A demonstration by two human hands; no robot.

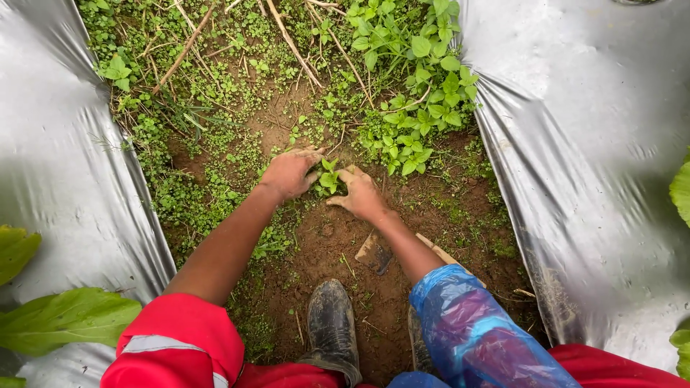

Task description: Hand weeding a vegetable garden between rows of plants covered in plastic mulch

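Observation:
My left hand (290,172) and my right hand (361,195) rest on the soil in a furrow, one on each side of a small green weed (328,178). The fingers of both hands curl around the weed's base and touch it. Both hands are smeared with dirt. A small metal hoe blade (375,253) with a wooden handle lies on the bare soil under my right forearm. My right sleeve is red under a blue plastic cover (467,327); my left sleeve is red with a grey stripe.
Silver plastic mulch sheets (589,165) rise on both sides of the furrow. Dense low weeds (417,79) and dry stems cover the ground ahead. My muddy black boot (330,327) stands on brown soil. Broad crop leaves (61,320) show at the lower left.

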